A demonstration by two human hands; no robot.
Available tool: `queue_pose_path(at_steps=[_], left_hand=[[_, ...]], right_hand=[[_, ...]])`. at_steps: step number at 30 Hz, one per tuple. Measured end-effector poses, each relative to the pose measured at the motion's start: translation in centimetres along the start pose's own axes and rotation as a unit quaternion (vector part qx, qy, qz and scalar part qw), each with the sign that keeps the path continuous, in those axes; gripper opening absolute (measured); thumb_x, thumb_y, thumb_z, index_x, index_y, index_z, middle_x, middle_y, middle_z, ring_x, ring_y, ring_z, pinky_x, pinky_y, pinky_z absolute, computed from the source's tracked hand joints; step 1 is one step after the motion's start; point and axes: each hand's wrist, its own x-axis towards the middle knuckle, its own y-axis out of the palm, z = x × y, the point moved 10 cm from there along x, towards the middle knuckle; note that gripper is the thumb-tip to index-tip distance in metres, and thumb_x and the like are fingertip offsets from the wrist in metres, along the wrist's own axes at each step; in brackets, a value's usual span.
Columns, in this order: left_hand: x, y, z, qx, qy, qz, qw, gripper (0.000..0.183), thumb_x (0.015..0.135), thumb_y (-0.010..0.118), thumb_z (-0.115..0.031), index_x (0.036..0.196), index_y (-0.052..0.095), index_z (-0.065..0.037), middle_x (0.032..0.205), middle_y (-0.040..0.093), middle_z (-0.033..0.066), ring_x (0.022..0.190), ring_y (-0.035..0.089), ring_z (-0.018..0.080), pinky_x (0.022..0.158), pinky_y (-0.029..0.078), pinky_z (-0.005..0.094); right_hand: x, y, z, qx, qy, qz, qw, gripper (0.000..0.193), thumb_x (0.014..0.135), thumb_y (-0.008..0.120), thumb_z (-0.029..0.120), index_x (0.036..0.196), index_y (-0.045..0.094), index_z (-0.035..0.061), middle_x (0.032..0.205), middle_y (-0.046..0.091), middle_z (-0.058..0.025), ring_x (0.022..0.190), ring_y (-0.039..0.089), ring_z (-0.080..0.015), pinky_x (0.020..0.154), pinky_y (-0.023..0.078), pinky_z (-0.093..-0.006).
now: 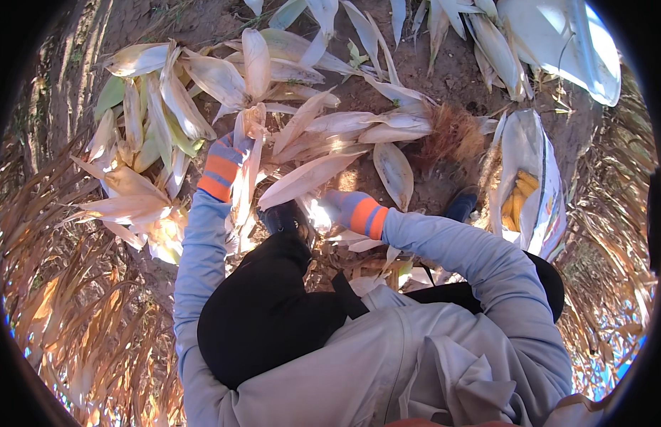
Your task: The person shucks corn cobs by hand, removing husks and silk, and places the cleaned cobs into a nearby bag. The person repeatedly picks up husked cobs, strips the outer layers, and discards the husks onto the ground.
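My left hand (227,158), in a grey and orange striped glove, is closed on a bunch of dry corn husks (255,122). Pale husk leaves fan out above it and hang beside its fingers. Lower and to the right, my right hand (350,211) wears a matching glove. Its fingers are curled in, partly lost in bright glare, so what they hold does not show clearly. A long loose husk leaf (312,178) lies just above that hand. Whether an ear of corn is inside the husks cannot be seen.
At the right stands an open white sack (537,164) with yellow corn ears (519,198) inside. A pale plastic sheet or container (565,43) is at the far right. Husks (156,107) pile up at left. Brown corn silk (450,139) lies past my right hand. My shoes (460,205) are close by.
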Motion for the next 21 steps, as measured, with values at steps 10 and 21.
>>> queue_pose_path(at_steps=[10,21], left_hand=[[1.9,-6.5,4.2,-0.037,0.024,-0.102,0.994,0.031,0.082,0.062,-0.030,0.099,0.061,-0.004,0.077,0.058,-0.0020,0.064,0.048,0.0074,0.056,0.040,0.0249],[1.1,-8.8,5.6,-0.029,-0.010,-0.123,0.992,0.037,0.079,0.065,-0.033,0.100,0.060,-0.003,0.081,0.061,0.0017,0.068,0.052,0.0090,0.061,0.042,0.0252]], right_hand=[[5.0,-1.3,-4.2,-0.113,0.019,-0.039,0.993,0.050,0.072,0.064,0.026,0.117,0.050,0.0075,0.106,0.058,-0.0164,0.097,0.056,-0.0317,0.081,0.045,-0.0379],[6.4,-3.4,-2.7,0.133,0.054,-0.069,0.987,0.027,0.081,0.057,0.027,0.093,0.060,0.0031,0.078,0.064,-0.0117,0.070,0.060,-0.0213,0.067,0.047,-0.0325]])
